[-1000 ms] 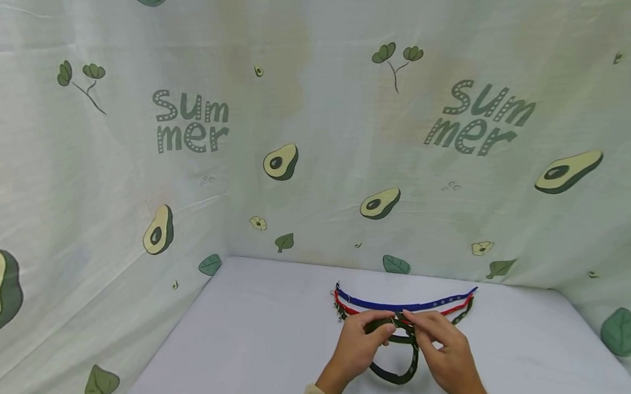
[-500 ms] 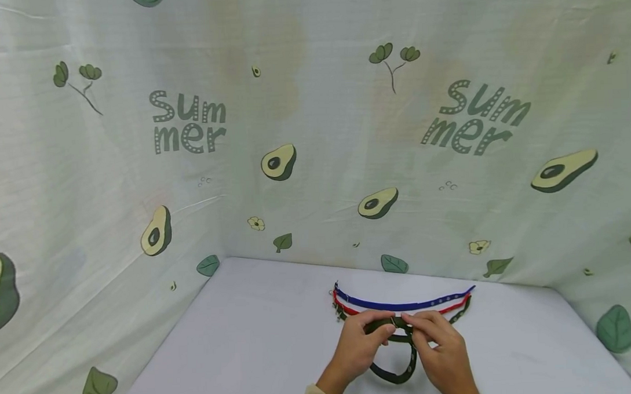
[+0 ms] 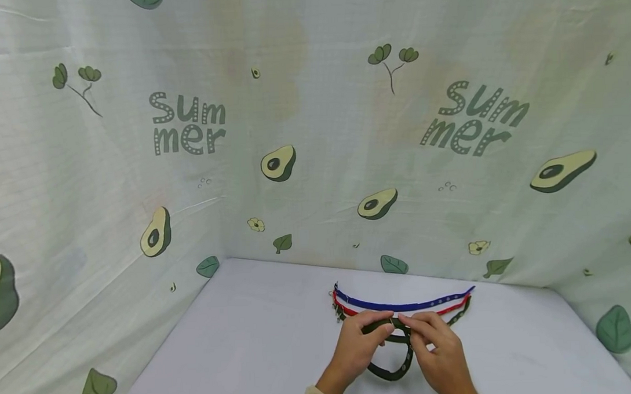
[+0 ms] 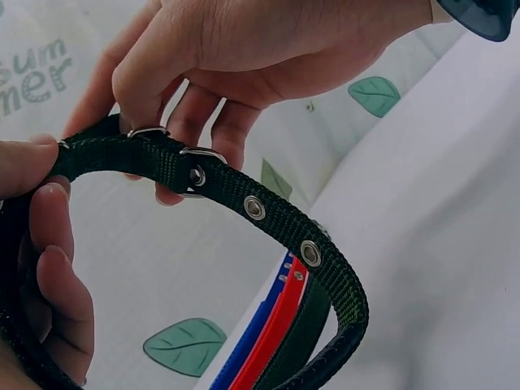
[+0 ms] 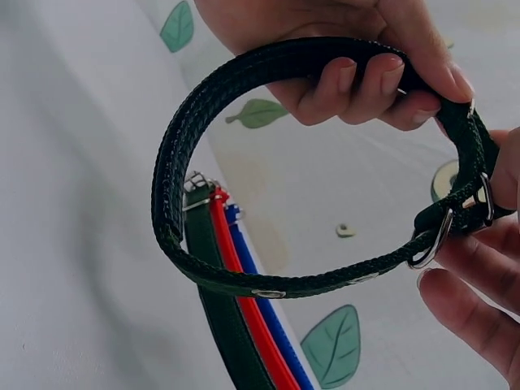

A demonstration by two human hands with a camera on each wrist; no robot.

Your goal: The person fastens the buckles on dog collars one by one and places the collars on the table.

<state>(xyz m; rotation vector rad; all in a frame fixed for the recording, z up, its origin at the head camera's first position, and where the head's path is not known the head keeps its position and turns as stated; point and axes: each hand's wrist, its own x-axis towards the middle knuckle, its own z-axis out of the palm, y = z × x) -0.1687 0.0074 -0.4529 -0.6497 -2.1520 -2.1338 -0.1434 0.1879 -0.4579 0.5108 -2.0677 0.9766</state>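
Observation:
A dark green dog collar (image 3: 392, 375) is bent into a loop between my two hands. My left hand (image 3: 354, 347) pinches its upper strap from the left, thumb against fingers. From the right, my right hand (image 3: 442, 350) holds the strap close by, with thumb and fingers at the buckle part. Two metal eyelets (image 4: 254, 208) show along the strap in the left wrist view. In the right wrist view, a metal D-ring (image 5: 445, 231) sits beside the buckle (image 5: 487, 197), and fingers cover part of the strap there.
Behind my hands, a blue collar (image 3: 387, 306), a red collar (image 3: 345, 308) and another dark green collar (image 3: 459, 315) lie side by side on the white table (image 3: 247, 338). An avocado-print curtain (image 3: 312, 104) hangs along the back and left of the table.
My right fingertips have come down slightly onto the strap, which now lies flatter between the hands. The loop below has shifted a little left. Both hands keep hold of the collar.

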